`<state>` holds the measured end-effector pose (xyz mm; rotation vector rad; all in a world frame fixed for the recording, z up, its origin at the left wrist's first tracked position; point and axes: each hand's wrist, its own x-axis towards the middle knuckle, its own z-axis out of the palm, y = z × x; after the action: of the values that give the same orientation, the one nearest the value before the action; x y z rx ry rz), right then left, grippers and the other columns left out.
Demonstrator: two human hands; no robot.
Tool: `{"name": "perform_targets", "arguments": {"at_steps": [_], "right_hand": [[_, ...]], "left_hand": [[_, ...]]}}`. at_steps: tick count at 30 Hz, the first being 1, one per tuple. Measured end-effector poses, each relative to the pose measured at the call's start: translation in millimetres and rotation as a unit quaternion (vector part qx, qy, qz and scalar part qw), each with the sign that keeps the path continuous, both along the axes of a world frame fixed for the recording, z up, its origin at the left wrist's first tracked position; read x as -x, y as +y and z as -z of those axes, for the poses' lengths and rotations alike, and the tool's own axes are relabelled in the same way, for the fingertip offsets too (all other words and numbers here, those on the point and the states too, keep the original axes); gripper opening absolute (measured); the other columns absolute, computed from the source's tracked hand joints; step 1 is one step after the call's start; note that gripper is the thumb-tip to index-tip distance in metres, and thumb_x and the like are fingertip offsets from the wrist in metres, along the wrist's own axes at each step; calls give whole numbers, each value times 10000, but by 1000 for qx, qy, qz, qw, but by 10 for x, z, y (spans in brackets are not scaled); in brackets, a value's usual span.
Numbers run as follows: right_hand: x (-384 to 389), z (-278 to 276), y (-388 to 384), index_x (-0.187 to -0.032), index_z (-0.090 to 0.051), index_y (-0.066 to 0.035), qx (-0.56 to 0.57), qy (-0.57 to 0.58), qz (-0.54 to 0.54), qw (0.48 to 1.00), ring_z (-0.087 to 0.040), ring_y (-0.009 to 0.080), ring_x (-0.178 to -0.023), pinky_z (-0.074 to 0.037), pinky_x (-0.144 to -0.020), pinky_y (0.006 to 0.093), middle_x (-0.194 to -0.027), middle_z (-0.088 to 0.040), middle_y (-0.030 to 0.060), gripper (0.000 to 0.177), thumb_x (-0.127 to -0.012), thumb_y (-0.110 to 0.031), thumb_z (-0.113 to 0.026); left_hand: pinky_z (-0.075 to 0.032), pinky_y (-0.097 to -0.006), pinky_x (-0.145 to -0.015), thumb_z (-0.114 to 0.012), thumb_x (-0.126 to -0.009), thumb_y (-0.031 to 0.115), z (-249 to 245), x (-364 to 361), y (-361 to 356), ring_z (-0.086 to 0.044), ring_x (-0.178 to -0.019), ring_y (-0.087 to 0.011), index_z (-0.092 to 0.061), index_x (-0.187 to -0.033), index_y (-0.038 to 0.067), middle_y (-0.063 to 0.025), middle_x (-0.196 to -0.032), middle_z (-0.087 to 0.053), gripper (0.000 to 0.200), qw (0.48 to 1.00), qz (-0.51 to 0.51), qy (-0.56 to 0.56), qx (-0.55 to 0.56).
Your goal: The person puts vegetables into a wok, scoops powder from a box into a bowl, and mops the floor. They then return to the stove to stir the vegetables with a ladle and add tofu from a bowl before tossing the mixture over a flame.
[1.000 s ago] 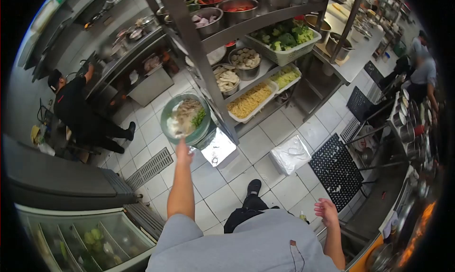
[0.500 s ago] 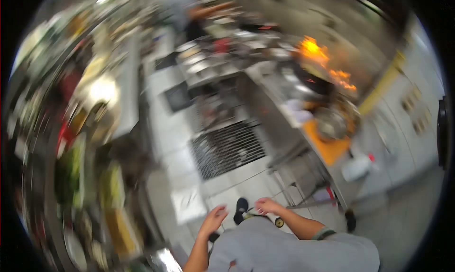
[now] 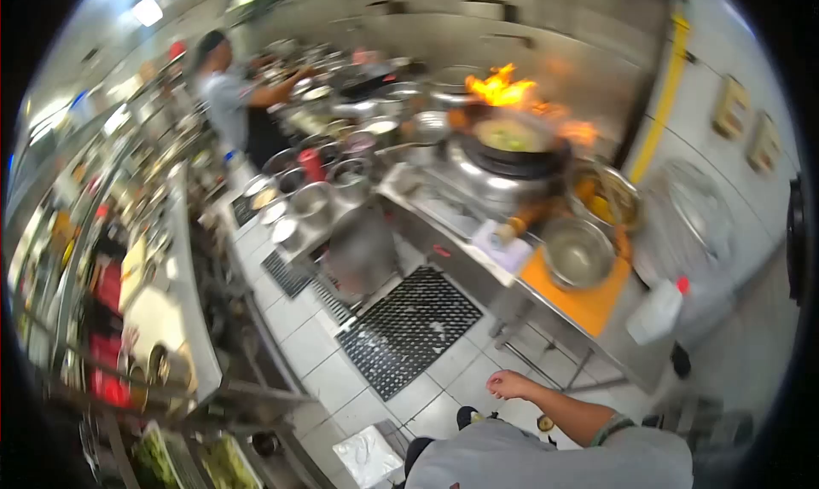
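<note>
My right hand (image 3: 508,385) hangs low in front of my body, over the tiled floor. Its fingers are loosely bent and nothing shows in them. The nearest thing is the steel counter, whose orange board (image 3: 543,281) carries a metal bowl (image 3: 559,263). Beyond these, a dark wok (image 3: 522,160) with food in it stands on the stove, and flames (image 3: 503,88) rise behind it. My left hand is out of view.
A white jug with a red cap (image 3: 655,312) stands at the counter's right end. A black floor mat (image 3: 409,329) lies ahead. A white package (image 3: 368,457) is on the floor. At far left, a co-worker (image 3: 229,101) reaches over pots. A prep counter (image 3: 198,318) runs along the left.
My view has swung toward the stove side and become sharper. My left hand has left the picture. My right hand appears slightly lower and further right.
</note>
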<state>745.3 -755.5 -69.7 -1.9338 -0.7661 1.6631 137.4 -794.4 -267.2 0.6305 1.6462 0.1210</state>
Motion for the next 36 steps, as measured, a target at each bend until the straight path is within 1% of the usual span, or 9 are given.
{"name": "perform_targets", "arguments": {"at_steps": [3, 4, 6, 9, 17, 22, 28, 34, 36], "right_hand": [[-84, -150, 449, -1010, -598, -70, -41, 10, 10, 999, -602, 131, -683, -501, -594, 282, -850, -635, 50, 210, -894, -234, -535], [-75, -169, 605, -1015, -590, -70, -44, 18, 23, 999, -604, 136, -671, -499, -578, 282, -835, -634, 53, 202, -902, -226, -529], [-81, -67, 834, -1026, -573, -67, -63, 22, 25, 997, -609, 147, -650, -499, -549, 289, -816, -632, 62, 192, -913, -213, -520], [-21, 102, 1069, -1025, -557, -62, -51, 9, 6, 999, -622, 169, -642, -509, -527, 307, -797, -631, 74, 192, -917, -217, -522], [-15, 516, 1326, -1002, -576, -44, 16, -19, -96, 995, -617, 180, -628, -490, -497, 319, -796, -642, 103, 166, -875, -148, -549], [-309, 447, 1813, -1009, -570, -26, 3, -64, 0, 998, -622, 181, -618, -496, -488, 306, -790, -637, 101, 184, -890, -165, -554], [-109, -231, 2026, -1026, -553, -32, -34, -36, 142, 989, -620, 172, -620, -497, -484, 289, -794, -628, 94, 177, -899, -154, -546], [3, -486, 1863, -1071, -543, -36, 2, -11, 212, 977, -613, 161, -613, -500, -490, 279, -795, -622, 77, 222, -891, -164, -561], [-215, -499, 1726, -1088, -544, -36, -102, -45, 228, 967, -608, 154, -621, -498, -502, 272, -802, -622, 73, 226, -895, -153, -551]], "left_hand": [[-489, -342, -574, -539, -831, 312, -87, -739, 192, -619, -639, -194, -650, -819, 1, -104, -705, -647, 330, 958, 186, 167, -140], [-478, -361, -620, -540, -821, 341, -605, -1096, 441, -611, -644, -202, -664, -866, 13, -108, -701, -648, 354, 948, 240, 174, -113], [-483, -399, -783, -568, -782, 410, -1148, -1502, 781, -639, -853, -309, -688, -907, 39, -187, -854, -669, 410, 959, 231, 96, -136], [-480, -389, -833, -571, -786, 403, -865, -1546, 1094, -621, -934, -331, -683, -979, 65, -176, -974, -663, 405, 938, 250, 128, -201], [-440, -422, -918, -497, -796, 367, -351, -1310, 2280, -567, -1052, -361, -674, -949, -4, -225, -1097, -605, 439, 938, 265, 193, -113], [-464, -430, -871, -533, -779, 370, -235, -1382, 3067, -604, -946, -377, -693, -846, 8, -232, -964, -640, 401, 928, 247, 184, -211], [-437, -420, -924, -488, -797, 356, -784, -1771, 4151, -580, -1024, -366, -677, -954, 16, -227, -1061, -617, 420, 914, 330, 155, -176], [-472, -416, -857, -516, -833, 354, -1204, -2466, 4739, -609, -956, -342, -664, -966, 30, -199, -993, -645, 380, 888, 354, 72, -286], [-473, -411, -852, -530, -836, 347, -1425, -2801, 4847, -612, -953, -339, -661, -965, 31, -190, -995, -647, 366, 883, 380, 54, -269]]}}
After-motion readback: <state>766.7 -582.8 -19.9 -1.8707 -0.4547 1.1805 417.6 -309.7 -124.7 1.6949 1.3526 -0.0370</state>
